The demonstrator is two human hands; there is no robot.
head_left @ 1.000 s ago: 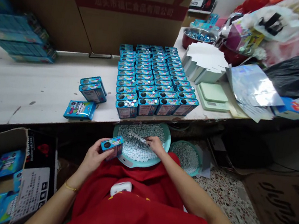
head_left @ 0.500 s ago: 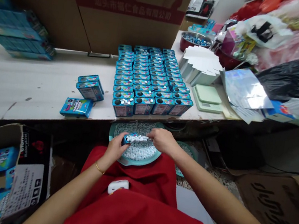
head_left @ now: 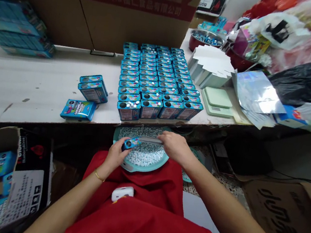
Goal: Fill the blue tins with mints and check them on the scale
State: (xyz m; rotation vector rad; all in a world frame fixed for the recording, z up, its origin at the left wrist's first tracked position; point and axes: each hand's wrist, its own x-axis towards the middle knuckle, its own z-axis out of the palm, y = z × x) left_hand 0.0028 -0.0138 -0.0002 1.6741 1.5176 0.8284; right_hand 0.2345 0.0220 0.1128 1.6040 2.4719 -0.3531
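Observation:
My left hand (head_left: 116, 153) is closed round a small blue candy tin (head_left: 132, 143), tilted over the basin. In my right hand (head_left: 176, 146) is the handle end of a long, narrow grey scoop (head_left: 150, 140). The scoop's far end meets the top of the tin, and no candies show on it. Under both hands lies a turquoise basin (head_left: 153, 167) of small white candies (head_left: 144, 156), at my lap. On the table beyond stand rows of blue tins (head_left: 153, 104) with dark round openings; a few white candies rest on some tops.
Left on the table (head_left: 42, 92) are two standing tins (head_left: 93, 88) and one lying tin (head_left: 78, 110). A green scale (head_left: 217, 102) and stacked white cartons (head_left: 211, 64) stand right. An open box (head_left: 29, 175) of tins is at lower left. A large carton (head_left: 128, 26) stands behind.
The white candies heaped on the scoop are gone from it. My left hand has moved slightly left with the tin; my right hand has shifted a little right with the scoop.

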